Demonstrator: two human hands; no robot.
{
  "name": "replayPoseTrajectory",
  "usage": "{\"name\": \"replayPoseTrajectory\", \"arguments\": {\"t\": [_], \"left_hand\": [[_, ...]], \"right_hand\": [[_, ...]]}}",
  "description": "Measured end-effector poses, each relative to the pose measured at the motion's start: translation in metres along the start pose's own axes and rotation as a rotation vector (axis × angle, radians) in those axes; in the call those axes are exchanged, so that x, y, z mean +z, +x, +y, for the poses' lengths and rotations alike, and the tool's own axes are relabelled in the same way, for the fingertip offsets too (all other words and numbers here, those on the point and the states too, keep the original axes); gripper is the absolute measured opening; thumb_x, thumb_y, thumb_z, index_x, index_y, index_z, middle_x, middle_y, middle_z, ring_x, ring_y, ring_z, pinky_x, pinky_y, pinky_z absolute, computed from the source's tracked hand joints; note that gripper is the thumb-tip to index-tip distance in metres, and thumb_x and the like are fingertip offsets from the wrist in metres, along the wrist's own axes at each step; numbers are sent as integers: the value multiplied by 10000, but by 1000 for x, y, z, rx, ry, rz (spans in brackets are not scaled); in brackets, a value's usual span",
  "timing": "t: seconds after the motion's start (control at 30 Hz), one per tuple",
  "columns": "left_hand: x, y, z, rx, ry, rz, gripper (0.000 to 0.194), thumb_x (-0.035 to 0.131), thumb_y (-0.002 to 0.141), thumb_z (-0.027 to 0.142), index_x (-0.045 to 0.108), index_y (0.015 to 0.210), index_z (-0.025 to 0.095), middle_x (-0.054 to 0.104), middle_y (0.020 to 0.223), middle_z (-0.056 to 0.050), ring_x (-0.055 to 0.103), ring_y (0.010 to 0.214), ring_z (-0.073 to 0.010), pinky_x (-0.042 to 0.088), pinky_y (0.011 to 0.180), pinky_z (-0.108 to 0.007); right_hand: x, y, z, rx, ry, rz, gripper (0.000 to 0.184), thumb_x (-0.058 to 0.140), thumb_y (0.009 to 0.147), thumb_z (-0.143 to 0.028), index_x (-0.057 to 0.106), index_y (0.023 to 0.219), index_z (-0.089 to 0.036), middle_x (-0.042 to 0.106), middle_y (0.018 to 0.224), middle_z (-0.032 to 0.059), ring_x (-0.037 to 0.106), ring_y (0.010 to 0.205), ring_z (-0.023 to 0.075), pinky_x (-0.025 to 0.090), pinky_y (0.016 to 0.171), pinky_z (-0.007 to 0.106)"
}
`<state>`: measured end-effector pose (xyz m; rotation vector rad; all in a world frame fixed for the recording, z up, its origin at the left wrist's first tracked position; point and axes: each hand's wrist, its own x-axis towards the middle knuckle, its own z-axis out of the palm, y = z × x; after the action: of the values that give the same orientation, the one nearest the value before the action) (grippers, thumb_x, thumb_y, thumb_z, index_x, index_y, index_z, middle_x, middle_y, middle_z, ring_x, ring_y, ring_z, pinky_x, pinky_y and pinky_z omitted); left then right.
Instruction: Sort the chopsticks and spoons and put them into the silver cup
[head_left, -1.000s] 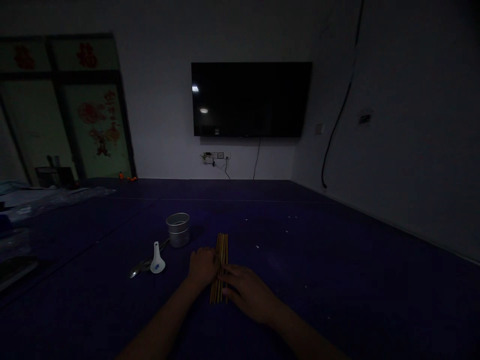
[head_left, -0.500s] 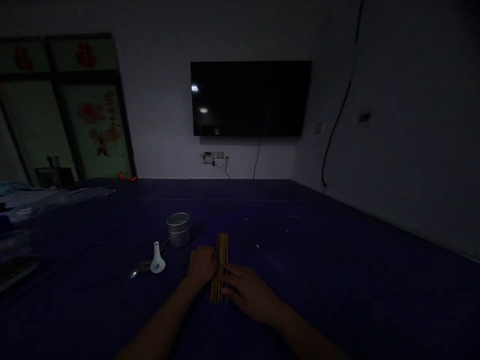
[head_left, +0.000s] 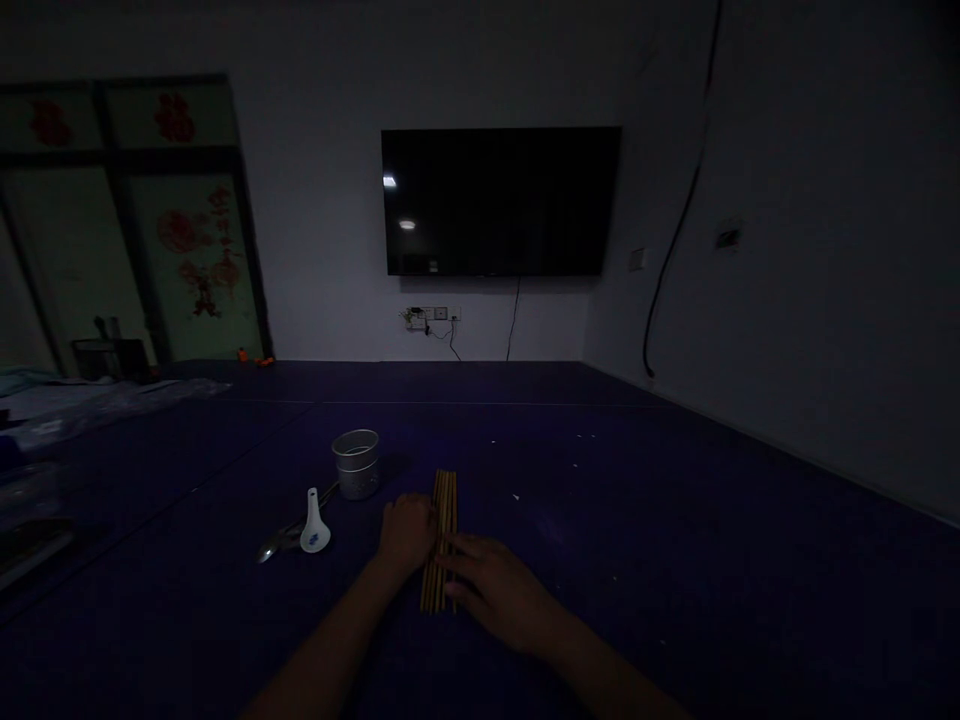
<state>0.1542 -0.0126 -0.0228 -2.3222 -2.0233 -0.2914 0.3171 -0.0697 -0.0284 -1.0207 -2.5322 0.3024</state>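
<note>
A bundle of wooden chopsticks (head_left: 446,495) lies lengthwise on the dark blue surface, side by side and pointing away from me. My left hand (head_left: 407,533) is curled against their left side, its fingertips mostly hidden. From the right, my right hand (head_left: 495,585) reaches over the sticks with fingers apart, the tips touching them. To the left stands a metal cup (head_left: 357,465) with small holes low in its wall. In front of it a white soup spoon (head_left: 315,530) rests by a shiny metal spoon (head_left: 268,549) and other thin metal cutlery.
Small white scraps (head_left: 516,497) are scattered on the blue surface (head_left: 675,560) at the right. Clear plastic sheeting (head_left: 120,405) lies at the far left. A television (head_left: 502,200) hangs on the far wall above sockets and cables (head_left: 439,315).
The view has tilted slightly, so everything sits a little lower. Both hands stay at the chopsticks, with hardly any shift in their fingers.
</note>
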Motion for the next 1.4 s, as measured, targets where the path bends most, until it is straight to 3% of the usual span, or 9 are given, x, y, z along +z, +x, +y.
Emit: {"name": "replayPoseTrajectory", "arguments": {"t": [0.3,0.87,1.4], "left_hand": [[1,-2,-1,31,-19,12,392,253,922,277,622,973,156,653,1068,-127,572,1033,-243,394,847,-378],[2,-2,0,26,-5,14,367,286,904,257,640,958,176,662,1046,-104,576,1028,-235,402,843,-367],[1,-3,2,-2,-17,8,377,286,898,264,648,943,167,671,1032,-113,580,1030,-231,395,840,-354]], "right_hand": [[-2,0,-1,-11,11,-8,344,435,921,-326,562,1235,-262,551,1295,55,502,1176,213,364,1005,360],[0,-1,1,-18,2,-8,371,444,915,-326,535,1270,-268,490,1369,64,484,1202,240,357,1013,408],[0,2,3,-32,24,-4,316,444,918,-317,577,1199,-266,568,1270,50,521,1156,218,367,997,368]]}}
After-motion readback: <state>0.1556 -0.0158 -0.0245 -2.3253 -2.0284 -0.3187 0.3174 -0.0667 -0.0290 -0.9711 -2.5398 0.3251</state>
